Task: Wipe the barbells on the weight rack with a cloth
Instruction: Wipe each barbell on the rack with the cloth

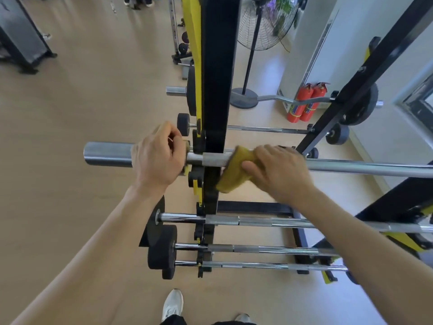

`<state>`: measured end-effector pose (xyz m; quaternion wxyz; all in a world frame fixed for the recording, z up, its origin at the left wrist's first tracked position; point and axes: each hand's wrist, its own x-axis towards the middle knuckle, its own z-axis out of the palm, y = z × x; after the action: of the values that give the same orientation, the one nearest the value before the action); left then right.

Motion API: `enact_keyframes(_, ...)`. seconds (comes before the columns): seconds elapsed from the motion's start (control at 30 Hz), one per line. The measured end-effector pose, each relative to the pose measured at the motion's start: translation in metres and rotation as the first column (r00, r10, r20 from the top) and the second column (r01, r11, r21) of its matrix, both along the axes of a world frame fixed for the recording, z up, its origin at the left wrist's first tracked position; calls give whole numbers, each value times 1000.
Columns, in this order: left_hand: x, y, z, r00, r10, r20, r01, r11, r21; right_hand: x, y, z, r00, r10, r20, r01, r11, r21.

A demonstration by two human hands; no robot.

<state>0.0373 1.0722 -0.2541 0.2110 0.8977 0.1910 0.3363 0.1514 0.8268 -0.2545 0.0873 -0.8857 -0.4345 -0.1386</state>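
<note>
A long steel barbell [365,168] lies across the black and yellow weight rack [216,90] at mid height. My left hand [159,158] grips the bar's thick sleeve [107,157] just left of the rack upright. My right hand [278,172] holds a yellow cloth [234,174] wrapped over the bar's knurled shaft, right of the upright. Part of the cloth hangs below the bar.
More barbells rest on lower pegs [257,221], some with black plates [161,250]. A curl bar [276,98] and further bars sit behind. A standing fan [255,43], two red fire extinguishers [304,104] and a white wall are at the back right. My shoe [172,304] stands on the wooden floor.
</note>
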Motion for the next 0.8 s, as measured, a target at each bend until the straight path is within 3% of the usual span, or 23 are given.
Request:
enact_keyframes(0.13,3,-3,-2,995,23,-94,-9,988,155,17,-44,6,968,-245,46,245,969,-5)
enact_keyframes(0.23,4,-4,-4,992,27,-126,-4,984,176,-5,1,8,949,-294,117,297,955,-7)
enact_keyframes(0.4,-1,-5,-5,996,-10,-88,28,978,207,-47,88,-3,987,-123,104,130,990,-58)
enact_keyframes(0.57,-9,-1,-14,996,-76,-40,84,968,238,-33,37,-11,996,-52,66,51,999,8)
enact_keyframes(0.7,-6,-3,-18,999,-45,0,44,965,259,-8,-21,-8,975,-220,13,219,974,47)
enact_keyframes(0.8,-2,-4,-23,999,-22,39,11,967,256,-18,-5,-7,916,-400,0,399,912,94)
